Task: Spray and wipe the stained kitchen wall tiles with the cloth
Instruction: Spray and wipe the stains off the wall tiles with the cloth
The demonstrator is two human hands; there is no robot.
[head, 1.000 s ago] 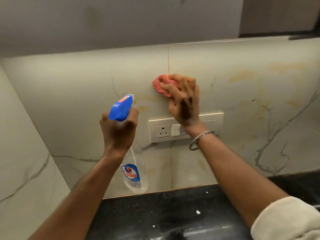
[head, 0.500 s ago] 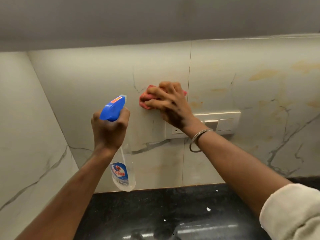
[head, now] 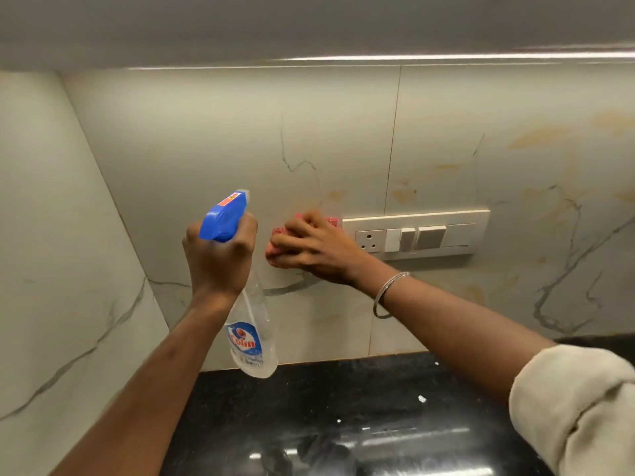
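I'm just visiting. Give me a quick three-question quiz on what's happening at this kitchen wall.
1. True or false: the left hand holds the spray bottle.
2. The pink cloth is pressed to the wall tile on which side of the switch panel: A above, B left, C right?
3. What is worn on the right hand's wrist?

Key: 1 true. 2 B. 3 a metal bangle.
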